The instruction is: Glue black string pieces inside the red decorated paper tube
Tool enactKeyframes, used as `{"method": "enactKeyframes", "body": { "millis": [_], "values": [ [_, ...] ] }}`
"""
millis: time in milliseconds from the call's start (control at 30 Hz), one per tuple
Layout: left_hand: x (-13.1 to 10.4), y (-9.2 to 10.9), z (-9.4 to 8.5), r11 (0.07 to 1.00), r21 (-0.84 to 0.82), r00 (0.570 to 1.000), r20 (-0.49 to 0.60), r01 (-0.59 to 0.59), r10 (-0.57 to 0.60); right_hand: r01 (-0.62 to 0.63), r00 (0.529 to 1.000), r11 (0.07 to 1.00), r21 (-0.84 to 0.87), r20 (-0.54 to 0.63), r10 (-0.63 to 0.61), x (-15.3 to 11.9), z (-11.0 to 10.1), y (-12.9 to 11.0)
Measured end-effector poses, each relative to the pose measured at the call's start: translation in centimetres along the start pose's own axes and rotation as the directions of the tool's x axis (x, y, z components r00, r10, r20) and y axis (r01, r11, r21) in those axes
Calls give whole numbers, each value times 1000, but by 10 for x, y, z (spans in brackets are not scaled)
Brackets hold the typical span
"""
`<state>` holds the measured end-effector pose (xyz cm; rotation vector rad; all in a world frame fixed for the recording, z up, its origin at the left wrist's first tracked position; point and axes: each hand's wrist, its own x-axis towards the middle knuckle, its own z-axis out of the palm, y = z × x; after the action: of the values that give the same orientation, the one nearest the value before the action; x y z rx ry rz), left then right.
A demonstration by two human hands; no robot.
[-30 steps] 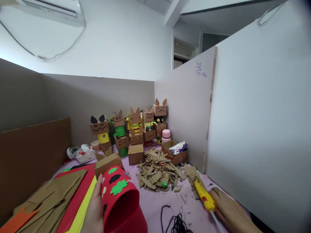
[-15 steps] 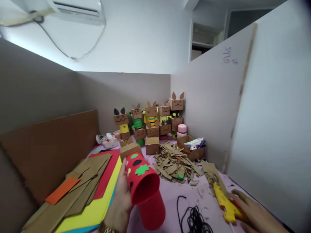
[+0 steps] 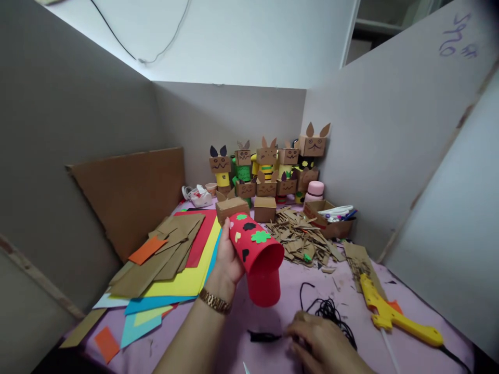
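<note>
The worktop [image 3: 351, 306] had a pink cover and was boxed in by tall grey boards at the back, the left and the right, so the only open side was the near edge. The bare room for moving was a small patch in the middle, toward the near edge.

A fan of coloured paper sheets [image 3: 183, 275] with brown cardboard pieces [image 3: 163, 254] on top filled the left side. A row of little cardboard box animals [image 3: 268, 166] stood in the far corner. In front of them lay a heap of cardboard scraps [image 3: 302, 239], and an open box of pens [image 3: 331, 221] sat by the right board. A yellow glue gun [image 3: 393, 317] lay alone near the right edge, with no hand on it. A tangle of black cord [image 3: 329, 311] lay in the middle.

The left hand [image 3: 228, 257] was raised above the middle of the worktop, with a gold watch [image 3: 214, 301] on the wrist. Its grip was closed around a red foam tube [image 3: 255, 246] with green and black shapes stuck on, held tilted with the open end facing near. A red cup [image 3: 265, 288] stood just under it.

The right hand [image 3: 319, 343] was low by the near edge, just beside the black cord, fingers curled down near a small black scrap [image 3: 263, 336]. I could not tell if it was pinching anything.
</note>
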<state>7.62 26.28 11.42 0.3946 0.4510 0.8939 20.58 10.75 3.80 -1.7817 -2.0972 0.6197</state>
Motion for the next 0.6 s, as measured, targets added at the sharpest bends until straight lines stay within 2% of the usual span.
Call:
{"method": "enactKeyframes", "body": {
  "millis": [67,167,233,300,367,467,533,600],
  "values": [
    [1,0,-2,1000,-2,1000,11,-1,1,-30,999,996,-82,-14,29,11,6,-1],
    [4,-1,-6,1000,-3,999,35,14,-14,-52,996,988,-146,62,62,23,11,-3],
    [6,0,-10,999,-3,997,58,42,-42,-46,993,987,-156,96,62,27,10,-5],
    [9,1,-14,997,0,993,85,77,-77,-50,996,989,-141,67,60,27,2,-4],
    [11,2,-19,992,13,985,116,123,-124,-80,996,995,-56,-33,78,26,-11,-1],
    [14,3,-25,978,48,963,169,203,-208,-94,968,978,184,-211,133,25,-33,5],
    [15,2,-29,969,69,950,189,238,-247,-73,950,934,349,-260,172,29,-41,9],
    [17,0,-34,962,86,943,190,260,-272,-54,944,858,511,-255,211,35,-42,12]
  ]
}}
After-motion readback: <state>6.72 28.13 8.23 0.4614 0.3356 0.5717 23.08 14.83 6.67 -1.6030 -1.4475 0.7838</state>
